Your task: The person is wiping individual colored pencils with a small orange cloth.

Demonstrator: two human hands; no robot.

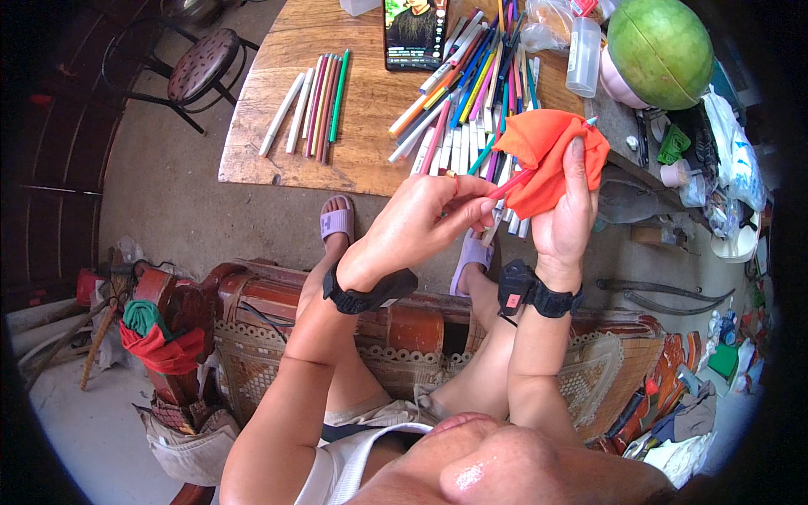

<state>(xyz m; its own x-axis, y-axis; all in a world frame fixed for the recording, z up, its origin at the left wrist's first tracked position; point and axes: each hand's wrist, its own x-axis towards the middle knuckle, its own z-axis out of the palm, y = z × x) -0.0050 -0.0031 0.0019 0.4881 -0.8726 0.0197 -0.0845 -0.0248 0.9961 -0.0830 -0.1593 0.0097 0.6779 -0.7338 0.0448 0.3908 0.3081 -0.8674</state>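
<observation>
My left hand (442,205) pinches a slim red coloured pencil (505,187) between thumb and fingers. The pencil's far part runs into a crumpled orange cloth (555,161). That cloth is gripped by my right hand (565,202), its thumb pressing on top. A pale tip (591,121) pokes out at the cloth's upper right; whether it belongs to the same pencil is hidden by the folds. Beneath and beyond my hands, many pens and coloured pencils (470,101) lie in a loose heap. Left of it, several pencils and white pens (319,107) lie roughly side by side on the wooden table (252,120).
A phone (415,35) with a lit screen stands at the table's far side. To the right are a clear plastic bottle (583,57), a watermelon (659,53) and plastic bags (735,151). A round stool (203,66) is at far left. A wooden bench (413,328) is beneath me.
</observation>
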